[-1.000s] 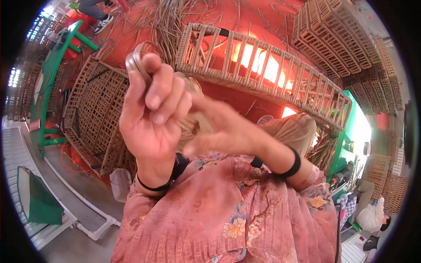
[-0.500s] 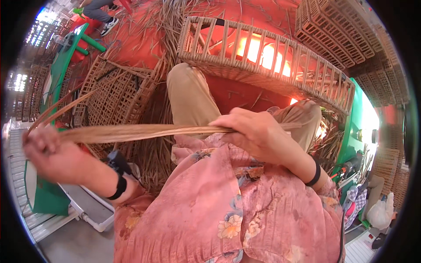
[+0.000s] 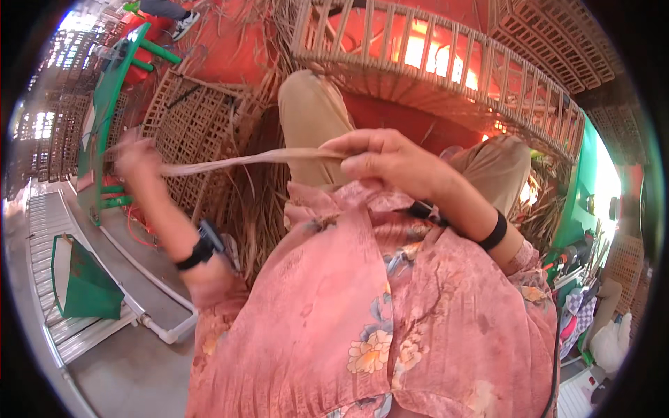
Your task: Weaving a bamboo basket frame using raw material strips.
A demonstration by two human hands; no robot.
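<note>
A pale tan length of dried plant fibre runs nearly level across my lap between my two hands. At its right end my right hand pinches it between thumb and fingers. The other end runs into my left hand, which is raised at the left and smeared by motion; the strand goes into its closed fingers. Beyond my knees lies a long woven basket frame with upright slats. Behind my left hand leans an open-weave basket panel.
Loose dried fibres are heaped beside my left leg. A green bench stands at the left, a white slatted rack below it. Stacked woven baskets fill the far right. A person's shoe shows at the far left.
My left hand has moved up and to the right, and the fibre between my hands looks narrower. My right hand has kept its pinch while the view has shifted.
</note>
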